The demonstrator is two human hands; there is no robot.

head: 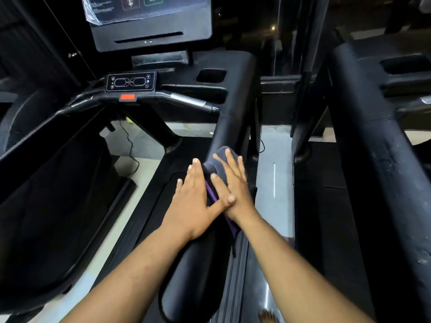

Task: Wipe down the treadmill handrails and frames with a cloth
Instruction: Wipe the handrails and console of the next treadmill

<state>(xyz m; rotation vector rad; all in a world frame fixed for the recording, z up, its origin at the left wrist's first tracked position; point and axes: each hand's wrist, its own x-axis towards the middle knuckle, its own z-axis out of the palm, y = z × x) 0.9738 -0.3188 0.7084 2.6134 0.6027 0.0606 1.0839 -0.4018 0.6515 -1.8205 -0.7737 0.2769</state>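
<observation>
A grey cloth (218, 165) with a purple edge lies draped over the wide black right handrail (229, 127) of the treadmill. My right hand (233, 185) presses flat on top of the cloth with straight fingers. My left hand (193, 201) lies flat against the handrail's left side, fingers straight, its thumb crossing over my right hand's thumb and its fingertips touching the cloth's left edge. Most of the cloth is hidden under my hands.
The console screen (151, 22) and a control panel (130, 81) with a red stop button (127, 97) stand ahead. The left handrail (35, 206) runs at the left. A second treadmill's rail (377, 159) stands at the right. A cable (130, 145) lies on the floor.
</observation>
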